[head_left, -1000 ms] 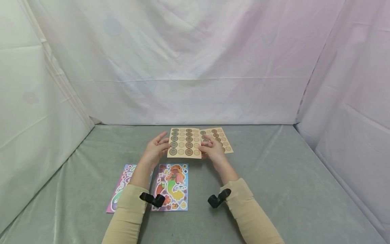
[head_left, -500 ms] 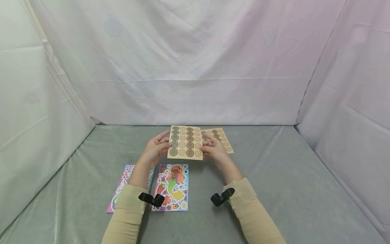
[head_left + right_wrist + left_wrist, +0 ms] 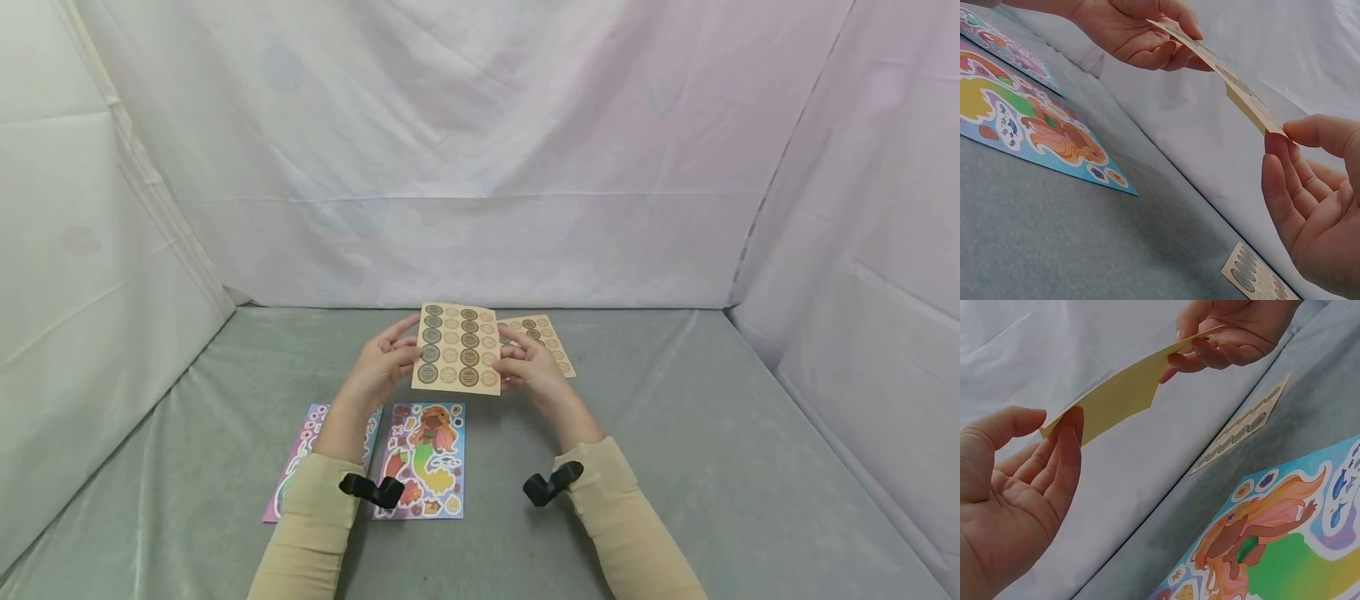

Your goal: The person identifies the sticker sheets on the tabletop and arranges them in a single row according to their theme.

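Note:
Held up above the cloth is a tan sheet of round stickers (image 3: 459, 350), printed with rows of dark and light circles. My left hand (image 3: 381, 367) pinches its left edge between thumb and fingers, while my right hand (image 3: 534, 375) pinches the right edge. In the left wrist view the plain yellowish back of the held sticker sheet (image 3: 1125, 397) shows, slightly bowed. A second tan sticker sheet (image 3: 553, 348) lies behind my right hand, partly covered by it. Nearer me lies a mermaid sticker sheet (image 3: 427, 462), close to my left forearm.
Another colourful sticker sheet (image 3: 300, 454) lies at the left, partly under my left forearm in the head view. Grey cloth (image 3: 712, 433) covers the table. White curtains (image 3: 480, 167) stand behind it and at both sides.
The held sticker sheet has risen a little and tilted up to face the head camera more. My right hand has shifted slightly rightward; the sheets on the table stay put.

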A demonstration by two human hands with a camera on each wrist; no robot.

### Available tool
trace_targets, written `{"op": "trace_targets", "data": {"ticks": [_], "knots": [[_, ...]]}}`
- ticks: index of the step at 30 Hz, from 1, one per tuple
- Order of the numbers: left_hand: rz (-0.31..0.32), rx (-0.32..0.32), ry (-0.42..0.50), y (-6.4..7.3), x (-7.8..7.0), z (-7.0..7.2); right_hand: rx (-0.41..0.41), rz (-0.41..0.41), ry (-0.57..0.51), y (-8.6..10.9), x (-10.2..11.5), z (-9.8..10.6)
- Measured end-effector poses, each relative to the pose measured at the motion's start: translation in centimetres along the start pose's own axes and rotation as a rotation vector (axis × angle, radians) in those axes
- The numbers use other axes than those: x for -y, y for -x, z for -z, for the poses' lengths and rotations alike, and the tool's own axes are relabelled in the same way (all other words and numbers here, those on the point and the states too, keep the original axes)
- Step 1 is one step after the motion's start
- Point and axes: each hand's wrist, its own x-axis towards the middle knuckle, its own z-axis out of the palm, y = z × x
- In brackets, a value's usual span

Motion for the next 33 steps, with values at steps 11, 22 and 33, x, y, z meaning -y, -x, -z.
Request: {"op": "trace_targets", "data": {"ticks": [11,22,33], "knots": [[-0.009,0.007,-0.063,0.3,-0.6,-0.3,0.006,0.007,0.039,0.5,0.8,0.5],[-0.026,0.036,-0.055,0.7,-1.1,-0.7,-0.012,0.014,0.012,0.8,1.3,0.5],[-0.018,0.036,-0.041,1.0,-1.5,-1.2,0.008,0.015,0.015,1.2,1.3,0.7]]}}
